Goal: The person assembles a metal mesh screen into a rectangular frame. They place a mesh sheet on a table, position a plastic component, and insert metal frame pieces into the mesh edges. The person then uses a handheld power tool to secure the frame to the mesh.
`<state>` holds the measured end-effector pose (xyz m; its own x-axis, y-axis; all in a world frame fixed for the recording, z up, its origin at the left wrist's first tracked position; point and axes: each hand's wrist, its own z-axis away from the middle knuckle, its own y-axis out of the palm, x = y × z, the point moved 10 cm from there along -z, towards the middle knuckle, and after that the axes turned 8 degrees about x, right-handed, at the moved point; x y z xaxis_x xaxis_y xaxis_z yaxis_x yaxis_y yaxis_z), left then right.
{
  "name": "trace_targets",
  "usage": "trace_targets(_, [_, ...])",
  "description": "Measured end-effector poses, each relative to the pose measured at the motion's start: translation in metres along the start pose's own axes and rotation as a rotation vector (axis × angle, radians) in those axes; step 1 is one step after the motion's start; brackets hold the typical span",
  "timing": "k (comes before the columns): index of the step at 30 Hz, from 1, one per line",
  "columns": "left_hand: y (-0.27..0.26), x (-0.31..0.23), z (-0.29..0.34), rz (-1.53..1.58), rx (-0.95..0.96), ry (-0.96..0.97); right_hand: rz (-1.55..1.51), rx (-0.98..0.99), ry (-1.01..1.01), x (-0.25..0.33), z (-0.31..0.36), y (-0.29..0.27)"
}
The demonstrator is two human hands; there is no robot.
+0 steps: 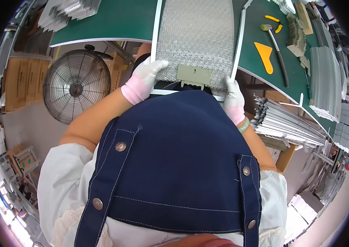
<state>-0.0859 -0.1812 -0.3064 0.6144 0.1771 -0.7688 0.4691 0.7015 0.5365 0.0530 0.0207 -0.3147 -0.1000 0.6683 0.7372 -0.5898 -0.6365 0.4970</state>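
A silver metal mesh panel [197, 33] lies in front of me inside a thin white metal frame [156, 24]. The frame's right corner stands open at the far end. My left hand [145, 76], in a white glove with a pink cuff, is closed round the frame's left side, its thumb over the mesh edge. My right hand [234, 99], gloved alike, grips the frame's right side close to the near corner; some of its fingers are hidden. Between the hands a grey-green pronged plastic piece [194, 75] rests on the near end of the mesh.
On the green table [112, 20] at right lie a yellow scraper [264, 57], a mallet [276, 49], yellow-handled pliers [279, 28] and a stack of grey-green pieces [296, 35]. Metal strips [290, 123] are piled below. A black fan [76, 87] stands left, near cardboard boxes [24, 80].
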Motion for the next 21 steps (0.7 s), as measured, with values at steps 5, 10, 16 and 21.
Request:
trace_targets(5, [-0.015, 0.001, -0.001, -0.034, -0.071, 0.085, 0.162, 0.006, 0.105, 0.001, 0.010, 0.004])
trace_targets(10, [-0.002, -0.004, 0.010, 0.053, -0.036, 0.036, 0.195, 0.084, 0.097, 0.009, 0.019, 0.008])
trace_targets(16, [0.021, -0.046, 0.006, 0.014, 0.098, 0.158, 0.279, 0.138, -0.079, 0.033, 0.026, 0.025])
trace_targets(21, [0.007, -0.062, 0.009, 0.007, -0.036, 0.156, 0.407, 0.220, -0.131, 0.051, 0.007, 0.046])
